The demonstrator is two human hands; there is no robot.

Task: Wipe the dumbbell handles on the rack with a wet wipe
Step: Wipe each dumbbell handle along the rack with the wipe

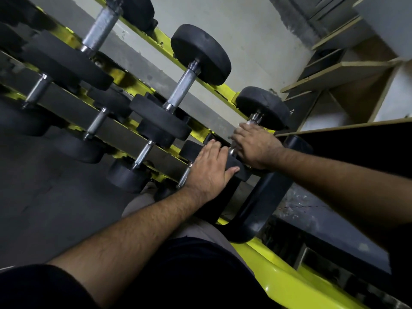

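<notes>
At right end of top yellow rack (225, 90): right hand (256, 146) curled around dumbbell handle (254, 118), wipe not visible. Left hand (209, 168) flat, fingers straight, pressing near black weight head (236, 168) of same dumbbell.

Seven dumbbells (178, 92), one yellow rack (225, 90), two hands (211, 166)

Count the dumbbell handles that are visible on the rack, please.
7: three on the top rail, the last under the right hand; four on the rail below. Others may be hidden.
</notes>
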